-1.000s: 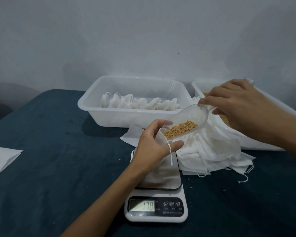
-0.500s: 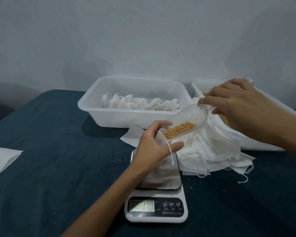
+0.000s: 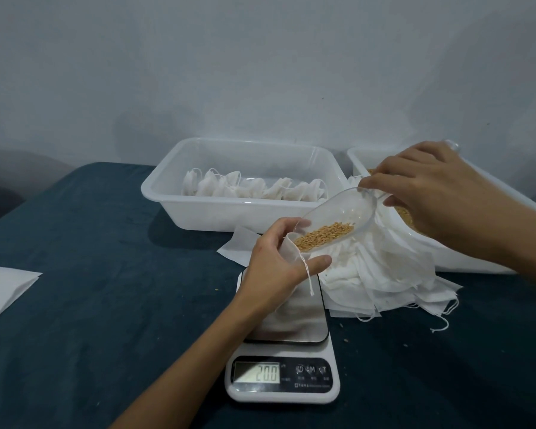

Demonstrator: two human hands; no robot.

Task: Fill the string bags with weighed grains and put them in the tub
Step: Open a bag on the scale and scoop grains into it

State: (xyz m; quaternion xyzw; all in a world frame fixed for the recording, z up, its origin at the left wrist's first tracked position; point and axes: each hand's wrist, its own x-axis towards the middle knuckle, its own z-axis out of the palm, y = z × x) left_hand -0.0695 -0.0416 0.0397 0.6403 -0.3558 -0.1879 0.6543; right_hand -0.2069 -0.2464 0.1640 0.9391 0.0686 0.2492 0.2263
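Note:
My left hand [image 3: 274, 270] holds a white string bag [image 3: 291, 249] open above the plate of a white digital scale [image 3: 283, 379], whose display reads 20.0. My right hand [image 3: 430, 193] grips the handle of a clear plastic scoop [image 3: 341, 212], tilted down toward the bag's mouth. Golden grains [image 3: 322, 233] lie in the scoop's lower end at the bag's opening. A white tub [image 3: 229, 212] behind the scale holds several filled string bags [image 3: 254, 188] in a row.
A second white tub [image 3: 477, 258] with grain stands at the right. A heap of empty string bags [image 3: 384, 277] lies against it beside the scale. A white sheet [image 3: 0, 283] lies at the table's left edge. A few stray grains dot the dark blue cloth.
The scale reading has gone from 17.0 to 20.0. The grains have slid lower in the scoop toward the bag. Both hands stay in nearly the same place.

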